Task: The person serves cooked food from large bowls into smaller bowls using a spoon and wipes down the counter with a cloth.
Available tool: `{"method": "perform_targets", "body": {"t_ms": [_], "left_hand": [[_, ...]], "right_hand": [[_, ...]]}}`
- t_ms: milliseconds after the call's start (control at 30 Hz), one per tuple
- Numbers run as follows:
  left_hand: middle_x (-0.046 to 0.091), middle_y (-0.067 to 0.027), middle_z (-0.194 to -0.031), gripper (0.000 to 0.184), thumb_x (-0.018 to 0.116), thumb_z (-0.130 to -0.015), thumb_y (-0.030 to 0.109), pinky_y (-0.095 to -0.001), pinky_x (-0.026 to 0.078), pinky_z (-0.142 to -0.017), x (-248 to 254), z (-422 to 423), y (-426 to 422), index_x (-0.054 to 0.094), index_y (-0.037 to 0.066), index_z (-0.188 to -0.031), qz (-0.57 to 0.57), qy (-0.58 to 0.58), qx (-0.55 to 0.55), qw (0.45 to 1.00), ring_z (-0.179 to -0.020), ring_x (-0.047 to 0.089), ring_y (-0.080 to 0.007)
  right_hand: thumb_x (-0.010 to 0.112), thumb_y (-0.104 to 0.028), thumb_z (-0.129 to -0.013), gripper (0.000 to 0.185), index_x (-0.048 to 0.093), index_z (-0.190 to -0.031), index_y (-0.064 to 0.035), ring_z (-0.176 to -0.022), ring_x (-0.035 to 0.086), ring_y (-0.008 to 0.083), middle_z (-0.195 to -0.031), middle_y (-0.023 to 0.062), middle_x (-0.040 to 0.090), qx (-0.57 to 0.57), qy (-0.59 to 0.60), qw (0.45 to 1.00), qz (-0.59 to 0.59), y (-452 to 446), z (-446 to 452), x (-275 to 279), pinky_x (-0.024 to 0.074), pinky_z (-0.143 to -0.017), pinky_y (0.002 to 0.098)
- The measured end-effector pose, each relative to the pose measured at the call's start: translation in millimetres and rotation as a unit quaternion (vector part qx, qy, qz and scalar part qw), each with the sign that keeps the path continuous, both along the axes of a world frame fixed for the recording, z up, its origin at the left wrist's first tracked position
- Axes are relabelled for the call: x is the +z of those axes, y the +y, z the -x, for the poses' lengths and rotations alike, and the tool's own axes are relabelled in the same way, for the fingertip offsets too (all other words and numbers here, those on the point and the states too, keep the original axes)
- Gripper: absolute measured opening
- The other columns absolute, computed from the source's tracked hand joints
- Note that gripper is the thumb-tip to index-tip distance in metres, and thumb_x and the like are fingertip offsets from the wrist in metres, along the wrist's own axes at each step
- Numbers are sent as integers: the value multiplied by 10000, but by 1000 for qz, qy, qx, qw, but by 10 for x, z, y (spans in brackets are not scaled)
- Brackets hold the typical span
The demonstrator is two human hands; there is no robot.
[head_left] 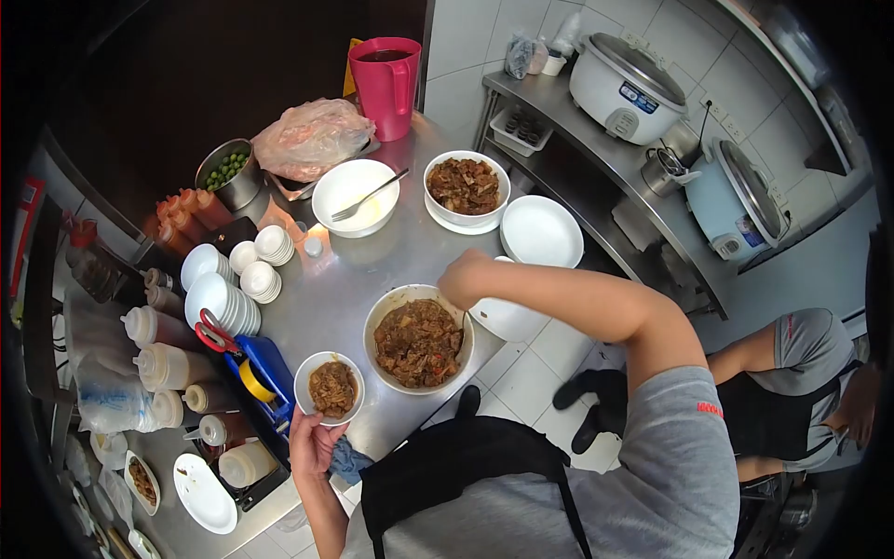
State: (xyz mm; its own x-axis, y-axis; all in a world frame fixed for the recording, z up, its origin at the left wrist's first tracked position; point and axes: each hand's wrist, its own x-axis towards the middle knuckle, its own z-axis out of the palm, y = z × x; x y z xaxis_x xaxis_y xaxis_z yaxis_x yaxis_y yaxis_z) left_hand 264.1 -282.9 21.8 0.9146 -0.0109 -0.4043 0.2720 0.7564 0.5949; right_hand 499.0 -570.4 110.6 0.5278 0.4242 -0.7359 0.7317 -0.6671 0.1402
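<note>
My left hand (pixel 312 442) grips a small white bowl (pixel 304 382) from below its near rim. Brown stewed meat (pixel 333 388) lies inside it. To its right stands a large white bowl (pixel 374 371) with more of the stew (pixel 417 343). My right hand (pixel 462 279) is closed at the far right rim of this large bowl. A thin handle (pixel 464 320) runs down from it towards the stew; the utensil's working end is hidden. Beneath my right forearm are white plates (pixel 510 320), partly covered.
Farther back are another bowl of stew (pixel 466 186), a white bowl with a fork (pixel 356 197), a bagged item (pixel 312 140) and a pink jug (pixel 386 88). Stacked bowls (pixel 219 303), sauce bottles (pixel 168 368) and a blue tape dispenser (pixel 265 382) line the left. Someone in an apron (pixel 773 401) is at right.
</note>
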Motion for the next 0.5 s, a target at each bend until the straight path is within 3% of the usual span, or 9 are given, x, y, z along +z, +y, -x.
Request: {"method": "perform_targets", "body": {"t_ms": [200,300,433,500], "left_hand": [[488,-231,-1269,537,422,-820,-28,-470,566,-815,29,-51,9,325,0,-1348,-12,6,3,1000,-1055,595,-370],[490,-239,-1263,523,421,-822,-29,-467,566,-818,35,-133,-12,328,-19,-1336,-10,-6,-23,1000,-1057,594,-370],[496,-244,-1251,507,424,-822,-35,-465,566,-819,50,-169,-58,337,-30,-1322,-1,-3,-30,1000,-1054,595,-372],[504,-237,-1245,496,422,-823,-43,-467,567,-817,67,-167,-72,344,-27,-1312,5,-3,-29,1000,-1053,597,-370]], "right_hand": [[615,-246,-767,186,734,-910,-231,-846,661,232,-867,9,703,-41,-4,998,-38,-280,-42,220,519,-647,379],[631,-235,-754,267,708,-969,-96,-898,654,274,-934,97,693,-74,14,995,-70,-148,-62,472,506,-705,410],[629,-197,-746,258,710,-974,-108,-900,657,246,-957,80,692,-46,-48,998,-9,4,55,679,501,-696,397],[626,-170,-745,266,708,-991,-111,-900,656,241,-962,72,691,-29,-20,999,19,58,170,675,496,-705,390]]}}
